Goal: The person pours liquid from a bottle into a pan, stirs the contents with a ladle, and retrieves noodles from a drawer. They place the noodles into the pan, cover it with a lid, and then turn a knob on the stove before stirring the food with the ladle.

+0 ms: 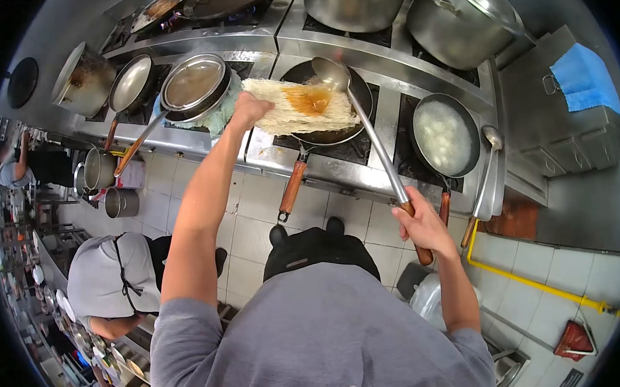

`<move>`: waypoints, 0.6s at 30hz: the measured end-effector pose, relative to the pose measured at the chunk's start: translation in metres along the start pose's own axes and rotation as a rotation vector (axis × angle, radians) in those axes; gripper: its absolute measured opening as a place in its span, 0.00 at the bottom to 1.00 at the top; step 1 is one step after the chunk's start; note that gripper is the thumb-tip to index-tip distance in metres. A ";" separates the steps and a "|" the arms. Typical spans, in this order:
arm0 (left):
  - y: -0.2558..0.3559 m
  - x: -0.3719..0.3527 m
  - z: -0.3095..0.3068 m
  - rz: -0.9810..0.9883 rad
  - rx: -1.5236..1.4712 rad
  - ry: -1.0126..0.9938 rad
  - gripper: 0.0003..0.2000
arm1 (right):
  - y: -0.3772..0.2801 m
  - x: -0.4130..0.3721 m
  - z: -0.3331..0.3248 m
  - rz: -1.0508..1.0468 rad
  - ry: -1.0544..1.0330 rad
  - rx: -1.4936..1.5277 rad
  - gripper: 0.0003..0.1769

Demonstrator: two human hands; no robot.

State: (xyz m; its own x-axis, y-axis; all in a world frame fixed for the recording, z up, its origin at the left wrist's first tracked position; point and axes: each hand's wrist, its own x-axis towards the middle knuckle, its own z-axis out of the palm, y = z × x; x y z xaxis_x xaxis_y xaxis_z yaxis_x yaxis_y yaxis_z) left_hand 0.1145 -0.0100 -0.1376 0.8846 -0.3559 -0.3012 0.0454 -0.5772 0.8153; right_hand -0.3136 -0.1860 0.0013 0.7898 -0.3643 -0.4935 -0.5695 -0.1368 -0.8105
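My left hand (251, 110) is closed on the left end of a pale, stringy slab that looks like a noodle cake (278, 118). The slab is over a dark frying pan (364, 96), whose wooden handle (293, 191) points toward me. A wet orange-brown patch of sauce (312, 101) lies on top of the slab. My right hand (425, 224) is wrapped round the wooden grip of a long metal ladle (376, 144). The ladle's bowl (330, 73) is tilted just above the slab's far edge; its inside cannot be made out.
On the right burner, a pan (446, 134) holds pale pieces in bubbling liquid. Left of me sit a strainer (193, 82) and another pan (130, 84). Large pots (455, 25) stand behind. A co-worker (114, 274) is close at left. A yellow pipe (525, 277) runs along the floor.
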 end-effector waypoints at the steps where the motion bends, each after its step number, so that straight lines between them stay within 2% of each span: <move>1: 0.002 0.007 -0.004 0.021 0.035 -0.009 0.22 | 0.003 -0.001 -0.006 -0.044 0.057 -0.111 0.18; 2: 0.005 0.012 -0.007 0.041 0.070 -0.020 0.24 | 0.016 0.003 -0.017 -0.125 0.128 -0.332 0.21; 5: 0.047 -0.003 -0.009 0.058 0.353 0.061 0.33 | 0.025 0.008 -0.040 -0.326 0.263 -0.584 0.21; 6: 0.062 -0.010 -0.009 0.056 0.478 0.105 0.37 | 0.031 0.013 -0.048 -0.343 0.245 -0.644 0.20; 9: 0.081 0.007 -0.005 -0.010 0.570 0.002 0.44 | 0.046 0.030 -0.057 -0.408 0.200 -0.815 0.21; 12: 0.094 0.007 0.001 -0.026 0.647 0.024 0.42 | 0.042 0.043 -0.060 -0.316 0.146 -1.036 0.23; 18: 0.093 0.022 0.010 -0.047 0.798 -0.005 0.37 | 0.039 0.059 -0.058 -0.348 0.085 -1.165 0.26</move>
State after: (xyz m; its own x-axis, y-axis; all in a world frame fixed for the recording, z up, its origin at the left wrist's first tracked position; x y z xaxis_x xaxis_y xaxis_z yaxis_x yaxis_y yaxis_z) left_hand 0.1333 -0.0784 -0.0733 0.8881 -0.3204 -0.3297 -0.2649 -0.9428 0.2026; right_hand -0.3031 -0.2662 -0.0413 0.9483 -0.1972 -0.2486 -0.2289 -0.9677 -0.1056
